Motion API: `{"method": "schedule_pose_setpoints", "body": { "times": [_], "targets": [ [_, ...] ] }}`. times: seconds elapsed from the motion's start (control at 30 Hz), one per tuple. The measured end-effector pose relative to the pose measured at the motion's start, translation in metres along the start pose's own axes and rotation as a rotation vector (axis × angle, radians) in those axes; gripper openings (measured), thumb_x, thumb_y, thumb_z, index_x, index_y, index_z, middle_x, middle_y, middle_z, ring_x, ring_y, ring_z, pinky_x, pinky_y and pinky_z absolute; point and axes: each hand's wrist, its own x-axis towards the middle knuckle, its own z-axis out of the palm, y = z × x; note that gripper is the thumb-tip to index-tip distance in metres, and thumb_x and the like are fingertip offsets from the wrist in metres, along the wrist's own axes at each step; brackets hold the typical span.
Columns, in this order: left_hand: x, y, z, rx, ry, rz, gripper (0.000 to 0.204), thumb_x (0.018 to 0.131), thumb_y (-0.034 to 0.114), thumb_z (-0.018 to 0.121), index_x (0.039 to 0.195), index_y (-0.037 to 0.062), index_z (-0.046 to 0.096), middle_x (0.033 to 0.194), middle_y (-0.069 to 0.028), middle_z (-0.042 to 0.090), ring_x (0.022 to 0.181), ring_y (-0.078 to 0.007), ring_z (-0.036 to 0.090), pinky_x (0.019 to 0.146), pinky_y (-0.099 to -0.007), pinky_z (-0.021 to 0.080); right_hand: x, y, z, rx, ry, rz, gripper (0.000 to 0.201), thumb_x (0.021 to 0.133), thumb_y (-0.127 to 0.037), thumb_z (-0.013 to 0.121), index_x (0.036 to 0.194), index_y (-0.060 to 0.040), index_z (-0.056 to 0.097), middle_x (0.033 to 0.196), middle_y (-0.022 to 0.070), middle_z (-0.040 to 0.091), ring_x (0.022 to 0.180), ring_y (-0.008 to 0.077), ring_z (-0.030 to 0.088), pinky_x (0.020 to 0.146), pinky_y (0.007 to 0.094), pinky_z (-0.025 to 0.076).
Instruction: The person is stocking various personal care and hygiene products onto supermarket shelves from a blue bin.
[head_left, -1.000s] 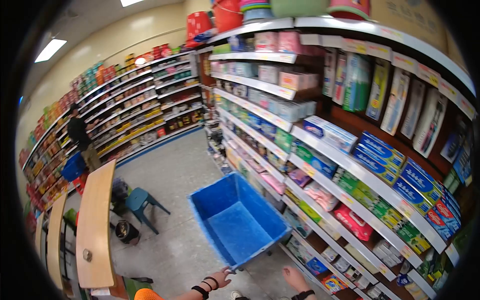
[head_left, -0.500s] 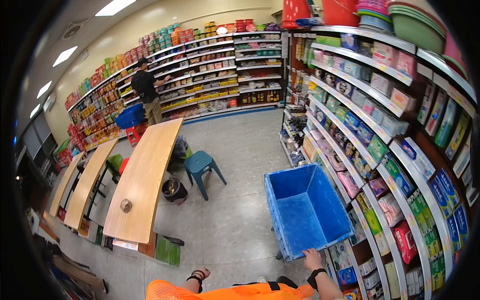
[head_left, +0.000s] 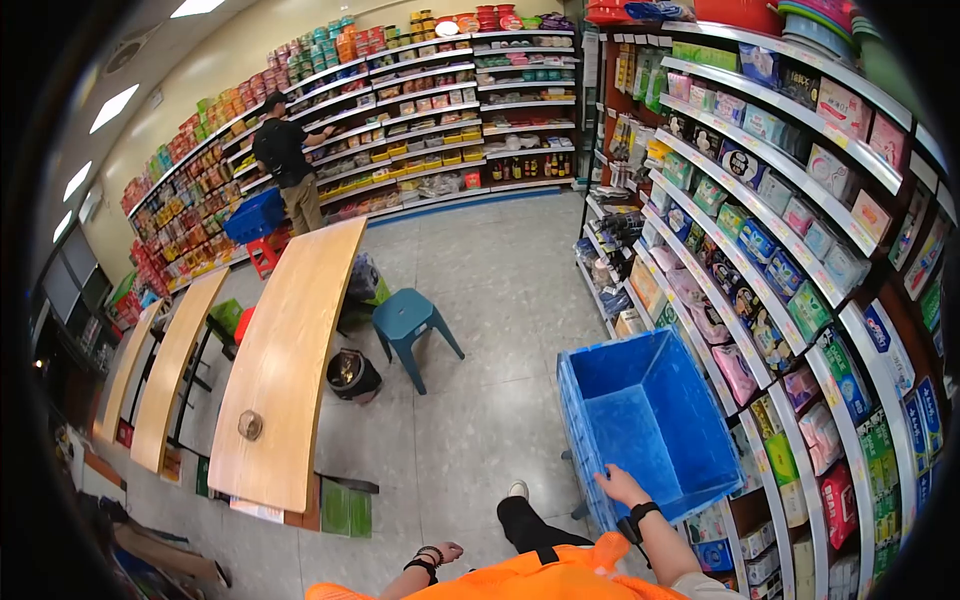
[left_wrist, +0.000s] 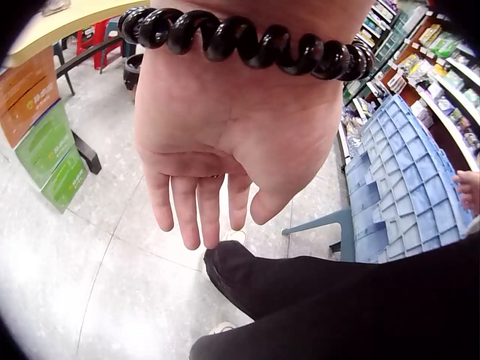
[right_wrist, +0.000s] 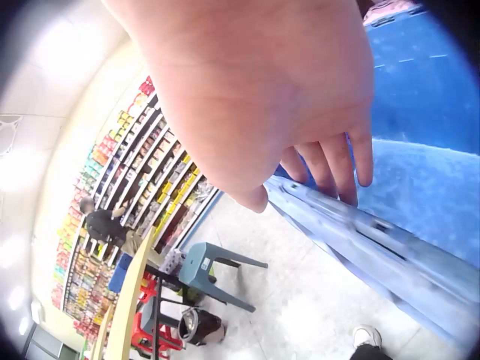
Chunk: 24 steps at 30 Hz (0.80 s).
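A blue plastic crate (head_left: pixel 652 420) stands beside the shelves, with nothing inside it. My right hand (head_left: pixel 624 488) is at the crate's near left rim. In the right wrist view, that hand's fingers (right_wrist: pixel 339 161) hang fairly straight over the rim (right_wrist: pixel 375 232), toward the inner side, with the thumb by the outer side. My left hand (head_left: pixel 440 553) hangs low beside my body, apart from the crate. Its relaxed fingers point down over the floor in the left wrist view, holding nothing. The crate's ribbed outer wall (left_wrist: pixel 405 172) shows to the right there.
Stocked shelves (head_left: pixel 760 230) run along the right; more line the back wall. A long wooden table (head_left: pixel 290 370) is at left, with a teal stool (head_left: pixel 410 325) and black bin (head_left: pixel 353 375) beside it. A person (head_left: pixel 287 160) reaches toward the far shelves near another blue crate (head_left: pixel 254 214).
The view has swung left, so the crate and shelves appear farther right. My left hand has left the crate's rim and dropped beside me. My right hand has come to the rim.
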Motion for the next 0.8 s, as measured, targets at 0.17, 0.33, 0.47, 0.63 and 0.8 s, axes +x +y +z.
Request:
{"method": "schedule_pose_setpoints", "body": {
  "times": [0.17, 0.33, 0.47, 0.63, 0.8],
  "targets": [
    [0.069, 0.020, -0.119, 0.398, 0.041, -0.039, 0.047, 0.090, 0.041, 0.052, 0.127, 0.0136, 0.062, 0.117, -0.0062, 0.067, 0.103, -0.0201, 0.063, 0.094, -0.0372, 0.047, 0.080, -0.057, -0.034, 0.010, 0.026, 0.118, 0.058, 0.090, -0.046, 0.054, 0.129, -0.0021, 0.055, 0.120, 0.0266, 0.061, 0.113, 0.0408, 0.058, 0.096, 0.0471, 0.046],
    [0.086, 0.112, -0.255, 0.284, 0.303, 0.072, 0.046, 0.091, 0.040, 0.050, 0.123, 0.0099, 0.064, 0.120, -0.0165, 0.065, 0.115, -0.0362, 0.059, 0.097, -0.0441, 0.045, 0.142, -0.068, -0.054, -0.193, -0.232, 0.226, 0.061, 0.087, -0.048, 0.057, 0.127, -0.0021, 0.056, 0.118, 0.0257, 0.062, 0.109, 0.0408, 0.060, 0.093, 0.0475, 0.048],
    [0.098, 0.176, -0.317, -0.117, 0.443, 0.212, 0.042, 0.091, 0.036, 0.055, 0.117, 0.0039, 0.065, 0.102, -0.0092, 0.071, 0.093, -0.0216, 0.067, 0.086, -0.0341, 0.051, 0.181, -0.059, -0.045, -0.065, -0.071, 0.207, 0.063, 0.087, -0.049, 0.057, 0.125, 0.0015, 0.056, 0.115, 0.0251, 0.064, 0.108, 0.0405, 0.061, 0.092, 0.0477, 0.049],
    [0.135, 0.196, -0.356, 0.027, 0.271, 0.100, 0.042, 0.090, 0.033, 0.053, 0.119, 0.0060, 0.065, 0.100, -0.0107, 0.072, 0.092, -0.0253, 0.067, 0.084, -0.0367, 0.051, 0.240, -0.081, -0.061, 0.036, 0.026, 0.249, 0.076, 0.087, -0.050, 0.057, 0.139, 0.0030, 0.040, 0.133, 0.0245, 0.054, 0.122, 0.0393, 0.052, 0.100, 0.0433, 0.044],
    [0.163, 0.217, -0.397, 0.138, -0.003, -0.074, 0.047, 0.091, 0.036, 0.054, 0.126, 0.0060, 0.060, 0.106, -0.0070, 0.070, 0.091, -0.0201, 0.065, 0.082, -0.0352, 0.051, 0.289, -0.107, -0.098, 0.173, 0.068, 0.358, 0.083, 0.088, -0.054, 0.056, 0.141, 0.0068, 0.037, 0.132, 0.0282, 0.053, 0.123, 0.0402, 0.051, 0.102, 0.0425, 0.043]
  ]
}}
